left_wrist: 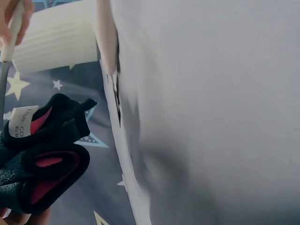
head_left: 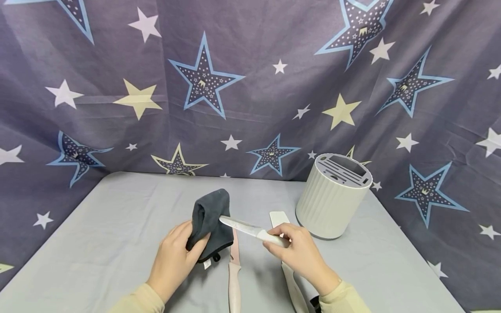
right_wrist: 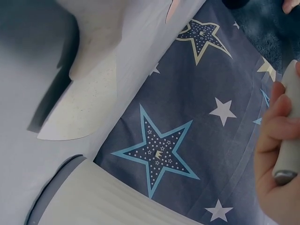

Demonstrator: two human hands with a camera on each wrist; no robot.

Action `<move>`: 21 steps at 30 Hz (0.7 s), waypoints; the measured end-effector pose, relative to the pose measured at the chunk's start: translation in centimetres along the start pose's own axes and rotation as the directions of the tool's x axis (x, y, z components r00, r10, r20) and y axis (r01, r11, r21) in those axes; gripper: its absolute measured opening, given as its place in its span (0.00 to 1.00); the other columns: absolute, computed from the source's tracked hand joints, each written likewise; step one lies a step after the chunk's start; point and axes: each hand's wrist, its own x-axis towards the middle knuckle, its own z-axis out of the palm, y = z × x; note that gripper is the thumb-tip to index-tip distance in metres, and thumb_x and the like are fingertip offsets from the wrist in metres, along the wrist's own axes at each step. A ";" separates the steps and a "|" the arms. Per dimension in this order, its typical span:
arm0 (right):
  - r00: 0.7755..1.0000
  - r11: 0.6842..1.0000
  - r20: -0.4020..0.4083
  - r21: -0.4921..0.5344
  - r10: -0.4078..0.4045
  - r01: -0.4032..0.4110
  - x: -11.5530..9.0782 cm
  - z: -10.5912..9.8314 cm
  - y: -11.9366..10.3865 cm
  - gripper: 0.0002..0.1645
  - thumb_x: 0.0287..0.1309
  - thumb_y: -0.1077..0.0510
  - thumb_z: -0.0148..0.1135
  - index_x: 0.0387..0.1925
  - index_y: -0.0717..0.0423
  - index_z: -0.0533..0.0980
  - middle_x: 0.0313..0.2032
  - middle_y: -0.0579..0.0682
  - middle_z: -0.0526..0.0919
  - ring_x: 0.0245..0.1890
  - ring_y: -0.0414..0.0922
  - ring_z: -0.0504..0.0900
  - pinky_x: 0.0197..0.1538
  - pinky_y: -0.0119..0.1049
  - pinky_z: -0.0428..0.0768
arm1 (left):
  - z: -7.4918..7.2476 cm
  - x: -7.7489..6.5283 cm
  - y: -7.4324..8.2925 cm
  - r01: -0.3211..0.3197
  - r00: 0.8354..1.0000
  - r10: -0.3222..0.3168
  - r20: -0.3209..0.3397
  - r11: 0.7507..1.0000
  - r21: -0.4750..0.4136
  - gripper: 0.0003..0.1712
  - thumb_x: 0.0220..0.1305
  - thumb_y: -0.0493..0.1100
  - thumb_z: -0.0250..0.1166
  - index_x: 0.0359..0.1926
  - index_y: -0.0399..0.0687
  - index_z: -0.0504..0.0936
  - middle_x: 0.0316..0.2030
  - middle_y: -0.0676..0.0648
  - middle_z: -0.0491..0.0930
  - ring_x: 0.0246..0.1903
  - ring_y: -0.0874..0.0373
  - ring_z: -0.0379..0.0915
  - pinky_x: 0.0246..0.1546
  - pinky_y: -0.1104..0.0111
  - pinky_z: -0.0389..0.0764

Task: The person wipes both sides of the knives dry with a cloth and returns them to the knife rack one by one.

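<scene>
Left hand (head_left: 176,254): its grip is holding a folded dark cloth (head_left: 213,221) above the surface (head_left: 98,234).
Right hand (head_left: 300,248): its grip is clasping a white-handled knife (head_left: 254,231), the blade pointing toward the cloth.
Pink knife (head_left: 234,284): is lying between the hands.
Broad white knife (head_left: 291,282): is lying beneath the right hand.
Knife block (head_left: 330,206): is standing at the right rear.

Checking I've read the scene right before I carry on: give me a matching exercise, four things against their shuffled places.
1. Dark cloth
2. Silver-bladed knife
3. Pink-bladed knife
4. Slotted holder

A. Standing toward the right
B. Held by the right hand
C. Lying on the table
D. Gripped by the left hand

Pairs: 1-D, 2-B, 3-C, 4-A
</scene>
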 end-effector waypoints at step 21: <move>0.994 0.999 -0.106 0.041 0.027 -0.023 0.3 1.2 -0.7 0.11 0.42 0.61 0.78 0.31 0.49 0.85 0.24 0.41 0.80 0.23 0.30 0.69 0.25 0.26 0.71 | 0.3 1.1 2.1 0.739 0.673 -0.589 0.446 0.552 -0.387 0.24 0.64 0.51 0.67 0.56 0.42 0.79 0.42 0.42 0.87 0.31 0.64 0.84 0.33 0.72 0.83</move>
